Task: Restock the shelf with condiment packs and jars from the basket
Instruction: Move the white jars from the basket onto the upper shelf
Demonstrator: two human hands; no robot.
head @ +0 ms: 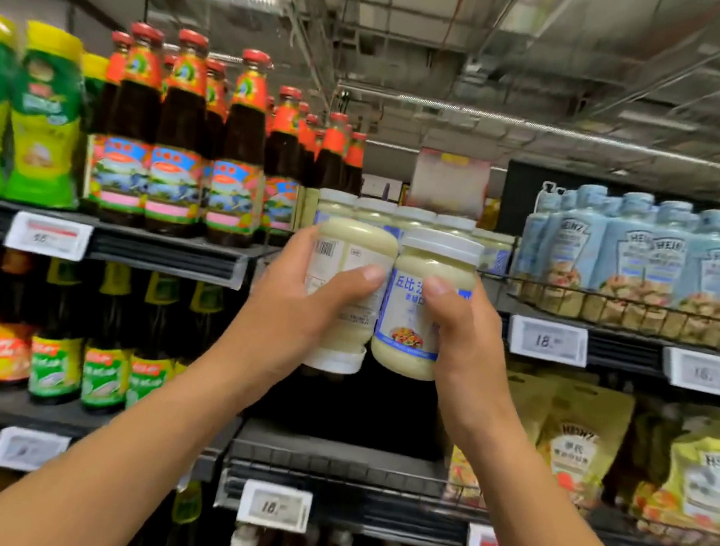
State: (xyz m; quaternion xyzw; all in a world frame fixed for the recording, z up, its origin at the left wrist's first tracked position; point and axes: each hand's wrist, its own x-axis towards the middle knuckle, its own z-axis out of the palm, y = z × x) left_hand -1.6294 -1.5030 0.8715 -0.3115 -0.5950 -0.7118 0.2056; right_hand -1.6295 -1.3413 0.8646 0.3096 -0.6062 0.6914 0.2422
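A shopworker restocks the condiment aisle, seen from over the arms. At far left on the upper shelf (165, 252) stand green-and-yellow pouches (45, 119), then tall dark sauce bottles (177, 138) with red caps, packed shoulder to shoulder with labels facing out so shoppers can read them above the price tags on the rail.

In the middle, the left hand (286, 323) wraps around a jar of pale dressing held upside down (349, 294), its white lid at the bottom and its barcode side towards the person; the thumb presses across the label and the fingers close around the far side. Touching it on the right, the right hand (462, 341) grips an upright jar (423, 306), lid on top and its blue-edged label facing the camera, the thumb on the front. Both jars are raised level with the upper shelf, directly in front of a row of matching white-lidded jars (399, 217), which suggests they are bound for the front of that row. The inverted jar will probably need turning over before it can stand there with its label forward.

Below the hands, a dark gap (362, 406) on the lower shelf stands open. To the right, pale blue squeeze bottles (644, 254) sit behind a wire rail (611, 312) that keeps them from sliding off, and yellowish pouches (575, 446) fill the shelf beneath. The basket is not in view.
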